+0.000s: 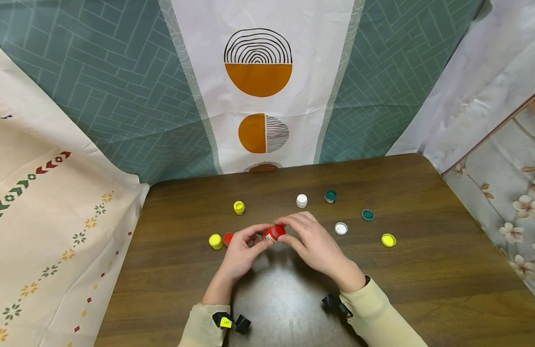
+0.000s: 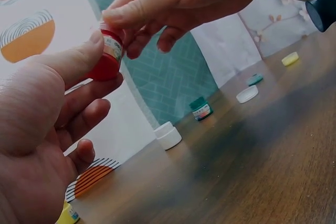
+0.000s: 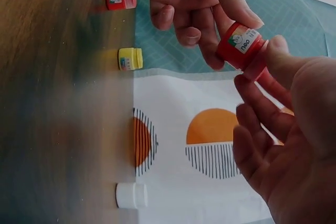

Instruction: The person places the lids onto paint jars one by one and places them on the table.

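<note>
Between both hands, raised above the table, is a small red paint jar (image 1: 274,233) with a printed label. My left hand (image 1: 243,253) pinches its body between thumb and fingers. The thumb and fingertips of my right hand (image 1: 313,243) grip the jar's lid end, which shows as a paler red band in the right wrist view. Left of my left hand stand a yellow jar (image 1: 215,241) and a second red jar (image 1: 228,238), partly hidden by that hand. Beyond the hands are another yellow jar (image 1: 239,207), a white jar (image 1: 301,201) and a green jar (image 1: 330,196).
Three loose lids lie to the right: a white lid (image 1: 341,228), a green lid (image 1: 368,215) and a yellow lid (image 1: 388,240). The brown wooden table (image 1: 423,289) ends at a patterned cloth (image 1: 267,106) behind, with more cloth hanging at both sides.
</note>
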The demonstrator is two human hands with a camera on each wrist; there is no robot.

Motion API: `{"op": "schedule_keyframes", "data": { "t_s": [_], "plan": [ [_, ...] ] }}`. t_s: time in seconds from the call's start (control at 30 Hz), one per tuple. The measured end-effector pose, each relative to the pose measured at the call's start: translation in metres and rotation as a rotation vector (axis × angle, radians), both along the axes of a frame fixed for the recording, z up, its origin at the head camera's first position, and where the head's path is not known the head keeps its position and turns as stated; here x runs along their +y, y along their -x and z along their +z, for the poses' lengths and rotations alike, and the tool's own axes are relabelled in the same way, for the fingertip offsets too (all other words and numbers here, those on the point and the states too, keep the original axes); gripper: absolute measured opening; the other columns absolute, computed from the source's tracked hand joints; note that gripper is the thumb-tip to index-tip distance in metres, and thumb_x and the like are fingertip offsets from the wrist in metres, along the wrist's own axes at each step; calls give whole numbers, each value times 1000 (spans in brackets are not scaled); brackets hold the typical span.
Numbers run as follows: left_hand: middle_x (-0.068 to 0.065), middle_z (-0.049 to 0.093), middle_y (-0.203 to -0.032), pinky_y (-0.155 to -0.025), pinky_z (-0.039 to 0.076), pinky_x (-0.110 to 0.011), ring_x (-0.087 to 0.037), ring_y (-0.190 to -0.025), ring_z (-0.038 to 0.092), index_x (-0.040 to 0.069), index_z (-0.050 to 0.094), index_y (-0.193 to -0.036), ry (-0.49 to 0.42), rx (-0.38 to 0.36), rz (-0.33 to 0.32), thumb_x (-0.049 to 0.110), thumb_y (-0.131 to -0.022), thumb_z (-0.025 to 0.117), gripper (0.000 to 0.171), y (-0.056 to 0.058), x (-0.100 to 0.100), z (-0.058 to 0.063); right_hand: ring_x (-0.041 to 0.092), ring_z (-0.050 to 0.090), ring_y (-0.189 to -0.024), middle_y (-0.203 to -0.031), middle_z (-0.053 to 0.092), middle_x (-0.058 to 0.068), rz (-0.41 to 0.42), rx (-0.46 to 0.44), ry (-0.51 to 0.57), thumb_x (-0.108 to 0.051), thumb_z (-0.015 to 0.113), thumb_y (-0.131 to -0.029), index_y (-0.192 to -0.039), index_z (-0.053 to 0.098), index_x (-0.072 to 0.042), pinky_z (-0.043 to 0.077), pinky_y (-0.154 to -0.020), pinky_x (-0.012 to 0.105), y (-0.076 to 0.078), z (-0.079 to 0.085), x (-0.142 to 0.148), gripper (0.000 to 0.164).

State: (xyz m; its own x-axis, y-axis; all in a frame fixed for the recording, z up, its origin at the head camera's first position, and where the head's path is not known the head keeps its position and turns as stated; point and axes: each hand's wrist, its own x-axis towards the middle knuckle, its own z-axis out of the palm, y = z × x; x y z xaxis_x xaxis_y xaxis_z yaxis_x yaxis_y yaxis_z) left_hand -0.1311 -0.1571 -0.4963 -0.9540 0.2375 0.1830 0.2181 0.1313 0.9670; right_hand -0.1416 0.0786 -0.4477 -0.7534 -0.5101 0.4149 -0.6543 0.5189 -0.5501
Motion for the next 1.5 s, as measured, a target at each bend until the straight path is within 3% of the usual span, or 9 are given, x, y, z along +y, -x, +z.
{"op": "schedule_keyframes", "data": {
  "t_s": [0.37,0.67,0.77,0.87,0.93,1.0,1.1,1.2,1.5],
  "plan": [
    [-2,75,-113,-66,45,-25,-25,-79,55,11,77,-129,13,24,-41,7,-94,83,36,-2,2,2,16,56,-94,-92,65,-9,-172,12,-124,-48,78,-98,-99,68,-20,51,-79,35,-4,2,-5,30],
    [-3,73,-108,-64,45,-24,-20,-77,55,12,78,-127,29,-15,-29,9,-94,83,34,-2,4,4,15,51,-72,-63,44,-13,-256,-45,-157,-51,58,-109,-70,55,-26,41,-59,31,-4,6,-3,46],
    [-4,73,-109,-65,45,-25,-22,-80,56,12,78,-129,36,-23,-16,10,-95,82,34,-2,3,5,14,55,-78,-75,56,-12,-239,-82,-71,-45,57,-111,-83,67,-23,47,-66,33,-3,7,4,36],
    [-4,74,-108,-66,45,-25,-24,-82,56,11,77,-130,38,-23,-13,10,-96,81,34,-1,3,5,17,63,-103,-111,69,-8,-134,-106,17,-36,61,-111,-117,73,-20,54,-86,39,1,8,13,21],
    [-4,74,-108,-66,45,-25,-23,-83,57,11,76,-131,35,-25,-10,10,-98,79,34,-1,2,5,20,60,-123,-135,65,-5,-46,-103,43,-30,66,-109,-137,68,-20,52,-100,45,2,9,18,30],
    [-3,75,-108,-69,48,-25,-22,-84,59,9,75,-132,21,-27,-14,10,-99,77,33,-1,1,5,24,54,-136,-148,59,-4,29,-65,36,-23,71,-106,-146,63,-20,48,-108,49,4,11,22,41],
    [-4,76,-107,-76,52,-27,-27,-89,64,5,73,-134,-13,-34,-29,9,-102,73,32,-1,1,5,27,52,-140,-153,57,-1,97,19,15,-14,77,-100,-149,62,-19,45,-112,50,4,12,24,51],
    [-4,76,-110,-82,53,-29,-33,-96,66,1,71,-135,-49,-39,-53,8,-105,69,32,-1,1,5,26,54,-139,-152,58,0,127,77,2,-9,78,-98,-147,64,-17,47,-111,48,4,12,21,51],
    [-11,76,-115,-80,54,-27,-22,-94,68,-4,70,-134,-47,-35,-66,4,-101,72,34,-2,0,2,20,60,-126,-139,66,-2,116,194,-60,-14,82,-96,-138,70,-18,52,-103,38,1,4,11,44]
  ]
}}
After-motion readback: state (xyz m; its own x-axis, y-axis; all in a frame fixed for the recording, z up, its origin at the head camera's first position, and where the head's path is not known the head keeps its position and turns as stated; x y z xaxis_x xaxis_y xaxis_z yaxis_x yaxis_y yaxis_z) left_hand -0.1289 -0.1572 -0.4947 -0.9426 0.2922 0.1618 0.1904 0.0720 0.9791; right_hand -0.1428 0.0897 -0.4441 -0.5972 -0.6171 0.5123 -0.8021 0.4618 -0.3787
